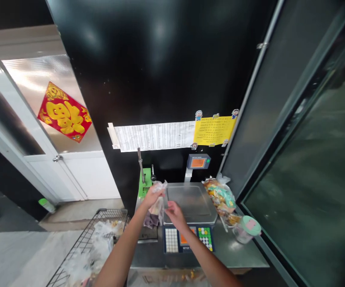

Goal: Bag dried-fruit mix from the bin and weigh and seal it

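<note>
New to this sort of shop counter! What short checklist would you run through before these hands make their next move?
1. Left hand holding the clear bag: ok, it is gathered in the fingers.
2. Bag contents identified: cannot tell, they are hidden by the hand and the plastic.
3. Keypad fully visible: not ok, the right hand and forearm cover its middle.
4. Scale display readable: cannot tell, it is lit, but the digits are too small.
5. Snack packets off the platter: ok, they lie beside it.
6. Jar upright: ok.
</note>
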Demonstrator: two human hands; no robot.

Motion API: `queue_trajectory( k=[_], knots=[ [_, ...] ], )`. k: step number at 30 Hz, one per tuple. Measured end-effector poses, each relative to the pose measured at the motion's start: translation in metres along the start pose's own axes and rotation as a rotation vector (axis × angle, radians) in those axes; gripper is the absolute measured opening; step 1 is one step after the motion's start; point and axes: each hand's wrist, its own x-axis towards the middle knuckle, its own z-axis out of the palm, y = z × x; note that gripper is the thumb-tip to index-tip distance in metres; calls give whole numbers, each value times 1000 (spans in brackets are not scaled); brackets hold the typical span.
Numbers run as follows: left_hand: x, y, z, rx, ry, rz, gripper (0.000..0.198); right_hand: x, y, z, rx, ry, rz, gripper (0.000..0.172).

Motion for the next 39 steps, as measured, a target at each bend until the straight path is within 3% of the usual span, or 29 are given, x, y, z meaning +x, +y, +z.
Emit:
queue_trajectory(
  k=[3,8,12,15,16,18,21,23,26,28,30,32,34,37,39],
  knots=[
    [-6,22,12,-20,-39,-42,43,15,-23,-5,-103,5,-149,66],
    [-18,73,12,-143,26,-114,45,9,-70,-5,-36,-202,-291,51],
    [-36,112,-7,-199,-54,-70,56,1,-100,-8,133,-347,-162,38],
    [-56,121,-33,63,9,27,82,-1,-111,-15,260,-387,50,36],
    [-65,119,-42,177,40,47,81,-2,-114,-17,323,-409,130,34],
    [-85,110,-55,329,8,21,61,-8,-117,-21,452,-482,270,30],
    [-116,87,-59,283,-217,-126,40,-23,-116,-24,580,-589,375,36],
    [-135,68,-52,222,-254,-173,38,-29,-113,-27,598,-645,447,45],
    [-159,38,-38,182,-100,-164,41,-27,-106,-35,478,-671,481,38],
    [-175,21,-33,135,57,-172,43,-23,-100,-38,337,-694,414,37],
    [-193,7,-33,100,204,-197,43,-21,-93,-31,219,-823,309,42],
    [-216,-4,-38,115,303,-209,43,-24,-83,-11,137,-955,185,43],
    [-242,-13,-49,190,387,-201,41,-32,-69,22,45,-965,36,38],
    [-288,-28,-75,354,555,-202,36,-47,-43,87,-126,-876,-183,26],
    [-317,-40,-100,436,664,-218,33,-58,-27,137,-220,-907,-283,20]
  ],
)
